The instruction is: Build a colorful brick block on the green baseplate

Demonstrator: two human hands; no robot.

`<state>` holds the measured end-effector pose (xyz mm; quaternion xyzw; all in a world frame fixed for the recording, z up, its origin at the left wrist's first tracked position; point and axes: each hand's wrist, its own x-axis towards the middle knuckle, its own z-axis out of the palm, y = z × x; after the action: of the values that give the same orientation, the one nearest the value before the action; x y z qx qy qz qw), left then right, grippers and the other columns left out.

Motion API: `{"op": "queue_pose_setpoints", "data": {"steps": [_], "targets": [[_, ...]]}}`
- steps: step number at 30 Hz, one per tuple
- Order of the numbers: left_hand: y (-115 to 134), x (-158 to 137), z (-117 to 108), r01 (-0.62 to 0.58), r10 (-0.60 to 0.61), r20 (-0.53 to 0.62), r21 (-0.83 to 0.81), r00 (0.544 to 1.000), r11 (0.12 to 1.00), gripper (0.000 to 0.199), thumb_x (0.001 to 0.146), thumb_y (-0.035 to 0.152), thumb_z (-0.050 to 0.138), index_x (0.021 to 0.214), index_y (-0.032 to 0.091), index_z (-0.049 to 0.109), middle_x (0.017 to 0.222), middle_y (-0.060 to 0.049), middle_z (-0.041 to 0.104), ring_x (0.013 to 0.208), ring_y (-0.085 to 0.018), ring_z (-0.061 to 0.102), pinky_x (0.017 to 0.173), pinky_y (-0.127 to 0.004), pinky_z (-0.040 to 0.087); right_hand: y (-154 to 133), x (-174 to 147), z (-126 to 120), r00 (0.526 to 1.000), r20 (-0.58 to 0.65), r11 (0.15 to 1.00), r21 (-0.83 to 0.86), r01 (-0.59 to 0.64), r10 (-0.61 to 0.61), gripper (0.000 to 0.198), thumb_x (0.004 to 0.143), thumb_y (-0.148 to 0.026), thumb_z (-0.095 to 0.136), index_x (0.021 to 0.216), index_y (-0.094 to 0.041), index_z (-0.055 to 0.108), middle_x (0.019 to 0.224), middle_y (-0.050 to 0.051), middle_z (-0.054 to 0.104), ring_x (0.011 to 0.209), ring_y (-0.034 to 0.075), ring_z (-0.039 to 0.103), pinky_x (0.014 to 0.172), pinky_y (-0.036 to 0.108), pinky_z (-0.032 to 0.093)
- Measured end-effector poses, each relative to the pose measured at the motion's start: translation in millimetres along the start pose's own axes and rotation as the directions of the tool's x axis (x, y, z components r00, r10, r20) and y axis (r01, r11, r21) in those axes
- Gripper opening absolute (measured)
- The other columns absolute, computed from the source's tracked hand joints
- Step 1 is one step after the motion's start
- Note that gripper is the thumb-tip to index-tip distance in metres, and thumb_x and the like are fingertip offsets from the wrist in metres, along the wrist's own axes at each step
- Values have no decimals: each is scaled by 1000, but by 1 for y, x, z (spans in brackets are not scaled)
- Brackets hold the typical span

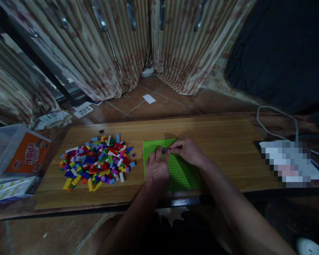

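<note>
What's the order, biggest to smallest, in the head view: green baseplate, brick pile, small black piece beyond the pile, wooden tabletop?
1. Wooden tabletop
2. Brick pile
3. Green baseplate, partly covered
4. Black piece, clearly smallest

Left hand [157, 168] over green studded baseplate [184, 179]; right hand's [171, 148] fingertips close by, small purple piece [164, 150] between. Multicoloured brick heap [95, 164] leftward on wooden tabletop [228, 152]. Striped curtains [117, 53] beyond.

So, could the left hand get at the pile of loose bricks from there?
Probably yes: the brick pile lies left of the left hand and the green baseplate, with just wooden tabletop and a few stray bricks between.
</note>
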<state>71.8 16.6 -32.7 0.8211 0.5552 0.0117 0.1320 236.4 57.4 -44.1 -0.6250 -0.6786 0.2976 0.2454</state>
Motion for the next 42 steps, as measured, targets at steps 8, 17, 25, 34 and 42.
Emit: {"op": "queue_pose_setpoints", "data": {"steps": [8,17,25,34,42], "targets": [[1,5,-3,10,-10,5,-47,1000,999,57,81,8,44,136,25,51,145,-8,48,121,-31,49,93,-46,51,-7,3,-1,999,33,999,-32,-32,33,9,77,-17,70,79,-21,78,78,3,76,73,17,68,70,27,48],[-10,2,8,-71,61,-107,-91,992,993,65,74,0,46,135,21,54,143,-8,51,124,-27,51,107,-43,44,-2,-2,5,999,-13,999,20,46,-46,12,81,-19,66,82,-20,77,83,4,76,80,18,67,75,31,48],[-34,7,5,-52,-108,-285,-501,953,864,46,86,6,38,127,16,58,131,-12,60,116,-23,61,102,-40,50,1,-7,-4,995,-91,997,62,40,-35,33,75,-22,73,108,-21,71,96,5,69,86,19,63,79,34,48],[-32,4,-1,-48,-132,-286,-547,949,836,40,87,8,42,121,14,61,123,-14,64,110,-25,63,100,-42,50,-14,-8,13,961,50,933,-232,276,-272,10,84,-17,64,91,-20,70,92,5,62,95,21,57,87,35,42],[-29,-1,-5,-117,-150,-380,-596,913,795,34,88,10,44,114,18,64,117,-8,67,108,-19,63,100,-33,49,1,-6,10,946,68,913,-246,325,-318,14,89,-22,55,91,-20,69,91,6,63,88,22,58,81,36,44]]}}
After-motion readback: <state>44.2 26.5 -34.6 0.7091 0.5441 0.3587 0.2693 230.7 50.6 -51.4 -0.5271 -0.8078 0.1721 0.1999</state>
